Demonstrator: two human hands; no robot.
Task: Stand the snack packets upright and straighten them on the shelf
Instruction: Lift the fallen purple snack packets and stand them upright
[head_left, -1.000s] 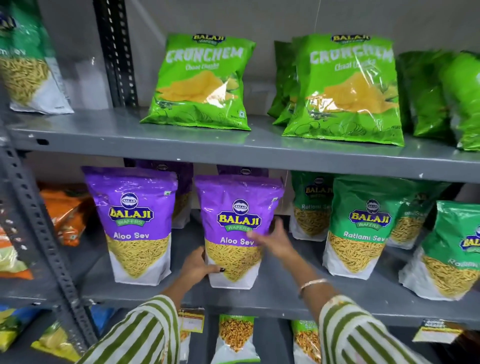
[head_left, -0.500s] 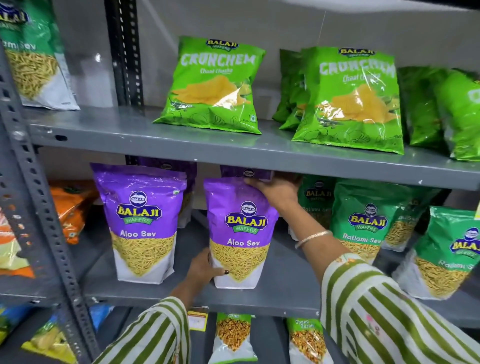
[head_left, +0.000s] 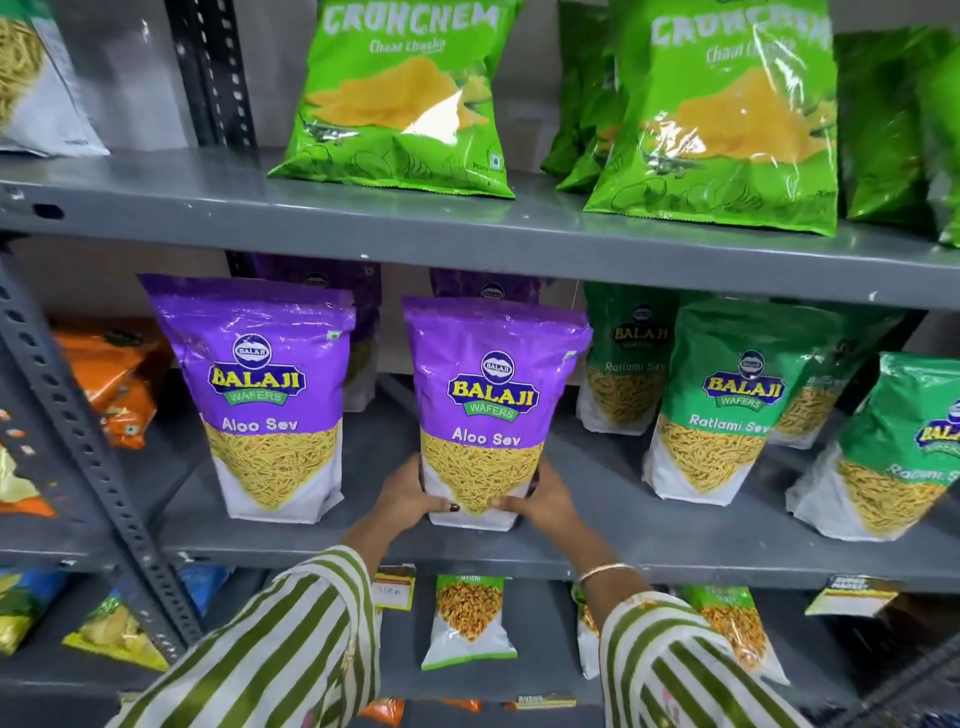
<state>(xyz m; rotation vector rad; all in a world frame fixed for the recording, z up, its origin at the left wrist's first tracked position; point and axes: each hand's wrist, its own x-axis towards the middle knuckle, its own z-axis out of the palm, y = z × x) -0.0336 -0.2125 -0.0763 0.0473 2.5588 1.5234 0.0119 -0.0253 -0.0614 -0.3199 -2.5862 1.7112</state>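
A purple Aloo Sev packet (head_left: 491, 395) stands upright on the grey middle shelf (head_left: 597, 551). My left hand (head_left: 410, 493) grips its lower left corner and my right hand (head_left: 540, 501) grips its lower right corner. A second purple Aloo Sev packet (head_left: 265, 395) stands upright to its left. More purple packets stand behind both, mostly hidden. To the right stand green Ratlami Sev packets (head_left: 727, 400), the far-right one (head_left: 893, 452) leaning.
The upper shelf (head_left: 363, 218) carries bright green Crunchem packets (head_left: 410, 98) leaning back. Orange packets (head_left: 114, 379) lie in the left bay behind a perforated steel upright (head_left: 78, 431). The lower shelf holds small snack packets (head_left: 467, 618) and price labels.
My right hand came down from the top of the purple packet to its lower right corner. The camera moved closer to the shelf.
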